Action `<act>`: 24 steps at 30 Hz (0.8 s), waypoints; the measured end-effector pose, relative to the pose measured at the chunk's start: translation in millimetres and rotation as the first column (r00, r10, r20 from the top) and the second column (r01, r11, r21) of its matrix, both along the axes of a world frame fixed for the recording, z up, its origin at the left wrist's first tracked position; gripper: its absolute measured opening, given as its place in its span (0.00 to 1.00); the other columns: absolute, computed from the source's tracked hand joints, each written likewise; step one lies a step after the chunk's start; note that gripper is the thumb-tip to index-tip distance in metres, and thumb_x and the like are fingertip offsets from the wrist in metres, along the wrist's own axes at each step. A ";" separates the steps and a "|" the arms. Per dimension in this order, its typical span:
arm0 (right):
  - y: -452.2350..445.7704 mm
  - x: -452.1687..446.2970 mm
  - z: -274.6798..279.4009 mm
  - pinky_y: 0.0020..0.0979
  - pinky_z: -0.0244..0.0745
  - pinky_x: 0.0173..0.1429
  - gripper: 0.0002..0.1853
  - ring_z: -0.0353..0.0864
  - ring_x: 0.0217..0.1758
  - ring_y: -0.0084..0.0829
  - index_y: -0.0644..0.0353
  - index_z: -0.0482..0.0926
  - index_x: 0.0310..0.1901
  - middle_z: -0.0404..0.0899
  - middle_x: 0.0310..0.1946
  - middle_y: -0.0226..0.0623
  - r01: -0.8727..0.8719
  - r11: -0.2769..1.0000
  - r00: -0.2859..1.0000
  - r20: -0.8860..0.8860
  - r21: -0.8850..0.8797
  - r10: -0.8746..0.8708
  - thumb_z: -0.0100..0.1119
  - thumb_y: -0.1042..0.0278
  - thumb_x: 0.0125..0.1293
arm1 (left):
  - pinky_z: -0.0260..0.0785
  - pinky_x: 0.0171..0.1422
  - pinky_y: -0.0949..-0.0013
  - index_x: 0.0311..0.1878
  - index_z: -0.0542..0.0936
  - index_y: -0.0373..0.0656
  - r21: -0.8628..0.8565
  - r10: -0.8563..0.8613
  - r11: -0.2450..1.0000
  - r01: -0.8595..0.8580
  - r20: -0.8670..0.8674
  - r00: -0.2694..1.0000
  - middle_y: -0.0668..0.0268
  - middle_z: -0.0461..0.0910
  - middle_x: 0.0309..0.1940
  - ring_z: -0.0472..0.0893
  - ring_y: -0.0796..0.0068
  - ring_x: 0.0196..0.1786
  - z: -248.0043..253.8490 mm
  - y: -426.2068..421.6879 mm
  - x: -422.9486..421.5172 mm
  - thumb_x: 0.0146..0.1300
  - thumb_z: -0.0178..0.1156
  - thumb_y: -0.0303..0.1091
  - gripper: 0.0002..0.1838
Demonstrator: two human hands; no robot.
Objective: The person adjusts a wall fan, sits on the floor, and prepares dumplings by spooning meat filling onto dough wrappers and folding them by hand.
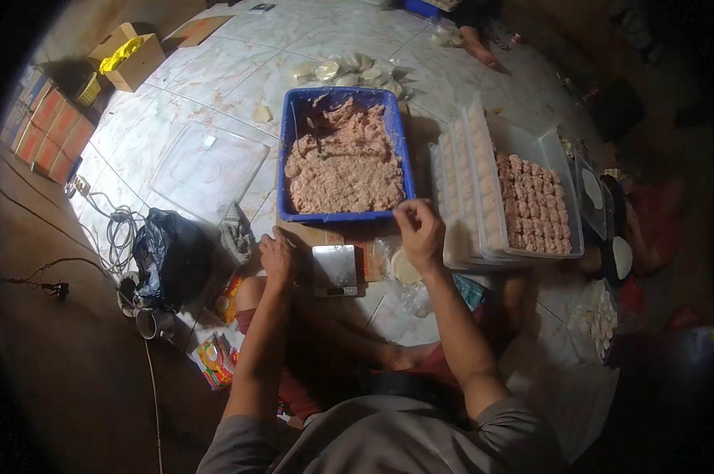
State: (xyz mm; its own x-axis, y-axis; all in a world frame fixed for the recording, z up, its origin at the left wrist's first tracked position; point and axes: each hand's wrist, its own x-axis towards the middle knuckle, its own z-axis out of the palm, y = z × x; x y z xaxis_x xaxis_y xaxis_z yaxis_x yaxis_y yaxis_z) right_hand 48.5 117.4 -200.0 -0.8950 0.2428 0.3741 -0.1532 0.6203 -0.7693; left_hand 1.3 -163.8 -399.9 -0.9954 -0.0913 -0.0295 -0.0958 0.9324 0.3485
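Observation:
A blue tub (282, 150) filled with pinkish ground mixture (345, 170) sits in front of me, a utensil handle standing in the mixture. My right hand (420, 229) is at the tub's near right corner, its fingers bent together; whether anything small is between them is hidden. My left hand (277, 257) is below the tub's near left corner, fingers apart and holding nothing, close to a grey cloth (236, 233). Between my hands lies a small digital scale (335, 270). Round pale wrappers in plastic (405, 267) lie just below my right hand.
Clear containers (495, 197) at the right hold rows of portions (535, 205). A transparent lid (207, 166) lies left of the tub; a black bag (171, 257) and cables (120, 237) are further left. Wrapper packets (349, 71) lie beyond. Other people's limbs (477, 47) show behind and right.

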 end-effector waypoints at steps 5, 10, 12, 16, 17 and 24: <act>-18.4 -25.4 -7.8 0.38 0.75 0.39 0.09 0.84 0.38 0.43 0.66 0.78 0.35 0.81 0.31 0.47 -0.159 0.987 0.983 0.085 -0.028 0.161 0.59 0.68 0.68 | 0.78 0.45 0.51 0.64 0.67 0.41 -0.031 0.031 0.999 -0.033 -0.065 0.997 0.48 0.70 0.53 0.75 0.47 0.54 7.7 2.7 4.8 0.71 0.47 0.40 0.22; -68.3 -36.3 -41.1 0.39 0.73 0.39 0.07 0.82 0.36 0.47 0.65 0.79 0.37 0.80 0.31 0.49 -0.305 0.906 0.909 0.196 -0.293 0.369 0.58 0.70 0.68 | 0.77 0.47 0.51 0.60 0.69 0.41 -0.040 0.074 0.996 -0.078 -0.077 0.994 0.49 0.72 0.48 0.75 0.47 0.53 22.0 9.0 5.9 0.68 0.50 0.40 0.21; -75.6 -64.2 -27.1 0.34 0.74 0.35 0.08 0.81 0.30 0.34 0.64 0.79 0.38 0.78 0.25 0.42 -0.221 0.974 0.972 -0.070 0.044 0.224 0.58 0.68 0.71 | 0.77 0.47 0.51 0.60 0.69 0.41 -0.003 0.074 0.997 -0.074 -0.079 0.994 0.50 0.71 0.49 0.75 0.48 0.53 22.5 8.2 7.1 0.69 0.50 0.40 0.21; -122.6 -154.0 48.3 0.42 0.74 0.49 0.03 0.81 0.40 0.41 0.62 0.79 0.34 0.80 0.34 0.40 -0.186 0.824 0.772 -0.440 0.535 0.460 0.57 0.75 0.58 | 0.76 0.46 0.51 0.64 0.68 0.41 -0.025 0.085 0.996 -0.087 -0.082 0.993 0.50 0.70 0.50 0.75 0.49 0.52 11.7 8.7 5.6 0.70 0.50 0.41 0.23; -139.5 -177.7 54.0 0.39 0.73 0.55 0.05 0.81 0.44 0.39 0.60 0.79 0.33 0.80 0.34 0.39 -0.245 0.652 0.704 -0.331 0.717 0.629 0.54 0.72 0.61 | 0.76 0.46 0.51 0.64 0.68 0.41 -0.031 0.088 0.995 -0.091 -0.076 0.993 0.50 0.70 0.50 0.75 0.49 0.52 9.6 8.5 7.4 0.70 0.50 0.41 0.23; -192.0 -267.5 23.8 0.38 0.67 0.59 0.11 0.82 0.48 0.33 0.53 0.87 0.36 0.85 0.37 0.34 -0.472 -0.284 0.863 0.503 0.835 0.044 0.52 0.66 0.66 | 0.77 0.42 0.52 0.64 0.68 0.43 -0.032 0.073 0.997 -0.077 -0.106 0.992 0.52 0.72 0.49 0.76 0.51 0.49 6.4 1.4 2.0 0.70 0.49 0.41 0.23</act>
State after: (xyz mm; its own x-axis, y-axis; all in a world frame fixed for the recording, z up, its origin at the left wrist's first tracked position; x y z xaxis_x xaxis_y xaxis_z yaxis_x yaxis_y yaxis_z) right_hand -219.0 -74.6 -176.1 -0.8202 -0.4664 -0.3313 -0.5629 0.5542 0.6132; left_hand 3.2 -162.4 -393.5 -0.9832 -0.1646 0.0795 -0.1302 0.9360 0.3270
